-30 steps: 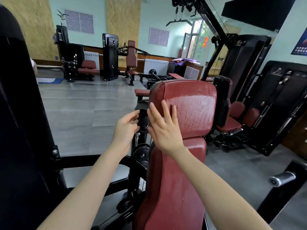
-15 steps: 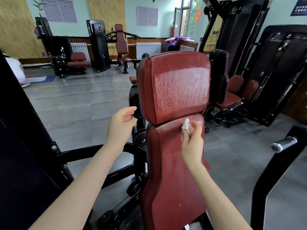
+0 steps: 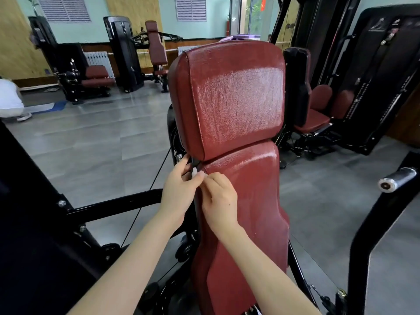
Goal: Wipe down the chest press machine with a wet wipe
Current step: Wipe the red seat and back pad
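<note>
Pinched in the fingertips of our right hand (image 3: 219,198) is the wet wipe (image 3: 194,173), a small white wad of which only a sliver shows. That grip is clamped on it at the left edge of the lower back pad (image 3: 247,201) of the chest press machine (image 3: 241,269), just under the gap below the upper back pad (image 3: 231,98). Our left hand (image 3: 179,192) meets it there, fingers curled toward the gap and thumb against the wipe. We cannot tell whether this grip holds the wipe or only touches it.

Both red pads shine with a wet-looking, crackled sheen. Just above our left fingers sits 1 small silver bolt (image 3: 179,156) on the black post behind the pads. A thin cable (image 3: 147,194) runs down and left from there, crossing a black frame bar (image 3: 113,206) that passes under our left forearm. To the right, well apart from our hands, a chrome-capped handle (image 3: 397,180) sticks out from a black arm (image 3: 372,242).

Across the grey floor (image 3: 102,137) stand 2 more black machines with red seats, one (image 3: 95,78) by a white radiator (image 3: 97,61) and one (image 3: 156,48) with a tall pad. Another red seat (image 3: 318,110) sits close behind our upper pad on the right. At the far left edge a person in white (image 3: 9,96) crouches beside a blue mat (image 3: 53,108).
</note>
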{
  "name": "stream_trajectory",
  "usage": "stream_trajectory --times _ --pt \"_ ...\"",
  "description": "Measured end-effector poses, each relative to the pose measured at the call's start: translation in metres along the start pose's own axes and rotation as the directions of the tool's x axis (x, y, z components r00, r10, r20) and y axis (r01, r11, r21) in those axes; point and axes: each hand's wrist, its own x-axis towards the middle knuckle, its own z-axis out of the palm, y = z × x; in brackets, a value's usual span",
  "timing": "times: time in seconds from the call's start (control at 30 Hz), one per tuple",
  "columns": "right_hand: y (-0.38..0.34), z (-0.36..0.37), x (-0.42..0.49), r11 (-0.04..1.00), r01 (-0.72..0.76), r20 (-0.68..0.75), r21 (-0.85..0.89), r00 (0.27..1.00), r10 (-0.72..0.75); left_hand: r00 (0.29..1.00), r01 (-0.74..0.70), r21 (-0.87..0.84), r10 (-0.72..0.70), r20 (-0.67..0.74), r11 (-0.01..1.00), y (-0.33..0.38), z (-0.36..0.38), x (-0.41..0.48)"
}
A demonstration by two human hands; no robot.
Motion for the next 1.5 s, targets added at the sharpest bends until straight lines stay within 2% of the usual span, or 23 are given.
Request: stream_trajectory --times 0.07,0.13,0.23,0.27,0.33,0.4,0.43,0.5,0.53,0.63,0.7,0.77,0.8,0.9,1.0,1.07,1.13,1.2,1.23,1.3,1.33,1.4,1.5 --pt "0.009 -0.004 0.002 1.0 -0.017 -0.058 -0.007 0.998 0.017 1.0 -0.002 -0.007 0.002 0.008 1.0 0.001 0.001 -0.001" --pt "0.022 -0.012 0.011 0.989 -0.15 -0.181 -0.011 0.973 0.146 1.0 0.027 -0.005 -0.027 0.008 1.0 0.002 0.0 -0.001" --pt "0.048 -0.029 0.035 0.903 -0.419 -0.329 0.094 0.843 0.426 0.998 0.067 0.019 -0.067 0.005 0.998 0.001 -0.004 0.002" --pt "0.052 -0.031 0.039 0.883 -0.455 -0.343 0.11 0.817 0.464 0.997 0.069 0.027 -0.069 0.014 0.997 0.001 -0.004 0.002" --pt "0.047 -0.026 0.036 0.918 -0.393 -0.306 0.047 0.869 0.388 0.998 0.061 0.045 -0.062 0.028 0.997 0.0 -0.002 0.0" --pt "0.03 -0.014 0.021 0.978 -0.207 -0.145 -0.03 0.969 0.201 0.999 0.04 0.063 -0.041 0.022 0.997 -0.002 0.001 -0.001" --pt "0.025 -0.012 0.013 0.993 -0.106 -0.059 -0.057 0.993 0.103 0.999 0.029 0.08 -0.03 0.012 0.996 -0.003 0.002 -0.002" --pt "0.035 -0.02 0.015 0.994 0.028 0.05 -0.108 0.998 -0.023 1.0 0.009 0.118 -0.009 0.002 0.993 -0.006 0.005 -0.006" --pt "0.046 -0.027 0.023 0.991 0.029 0.077 -0.133 0.997 -0.019 1.0 0.005 0.12 -0.006 0.002 0.993 -0.007 0.006 -0.008" --pt "0.082 -0.05 0.053 0.969 -0.201 0.021 -0.143 0.978 0.206 1.0 0.02 0.107 -0.02 -0.004 0.994 -0.009 0.009 -0.011" --pt "0.108 -0.063 0.068 0.891 -0.43 -0.115 -0.149 0.902 0.416 0.999 0.033 0.106 -0.032 -0.007 0.994 -0.01 0.011 -0.011" --pt "0.12 -0.069 0.07 0.803 -0.575 -0.219 -0.157 0.813 0.54 0.999 0.043 0.103 -0.042 -0.013 0.994 -0.011 0.012 -0.012" --pt "0.117 -0.07 0.066 0.805 -0.576 -0.22 -0.141 0.811 0.542 0.999 0.044 0.106 -0.042 -0.02 0.993 -0.013 0.013 -0.012" --pt "0.09 -0.06 0.038 0.938 -0.342 -0.087 -0.051 0.937 0.337 0.998 0.053 0.099 -0.049 -0.041 0.994 -0.017 0.013 -0.011" --pt "0.086 -0.055 0.016 0.97 -0.233 -0.021 -0.074 0.973 0.232 0.997 0.068 0.075 -0.065 -0.035 0.995 -0.024 0.01 -0.01" --pt "0.095 -0.061 0.022 0.953 -0.302 -0.001 0.014 0.953 0.302 0.998 0.064 0.078 -0.062 -0.034 0.995 -0.027 0.008 -0.008" --pt "0.099 -0.066 0.031 0.864 -0.49 -0.013 0.118 0.869 0.495 0.998 0.064 0.079 -0.061 -0.032 0.995 -0.028 0.006 -0.007" --pt "0.098 -0.064 0.03 0.789 -0.585 -0.071 0.188 0.793 0.605 0.998 0.063 0.077 -0.062 -0.022 0.995 -0.029 0.006 -0.007" --pt "0.092 -0.06 0.027 0.792 -0.581 -0.106 0.188 0.79 0.604 0.998 0.065 0.077 -0.064 -0.022 0.995 -0.03 0.006 -0.007" --pt "0.074 -0.045 0.015 0.906 -0.411 -0.161 0.102 0.892 0.423 0.997 0.07 0.066 -0.068 -0.027 0.995 -0.029 0.006 -0.007" --pt "0.065 -0.033 0.003 0.961 -0.274 -0.126 0.049 0.952 0.278 0.997 0.067 0.057 -0.066 -0.026 0.996 -0.029 0.006 -0.007" --pt "0.051 -0.008 -0.028 0.997 -0.076 -0.028 -0.023 0.997 0.075 0.997 0.071 0.045 -0.07 -0.02 0.996 -0.025 0.005 -0.008" --pt "0.062 0.004 -0.079 0.997 -0.05 0.021 -0.052 0.998 0.051 0.997 0.08 0.034 -0.079 -0.002 0.996 -0.02 0.003 -0.01"
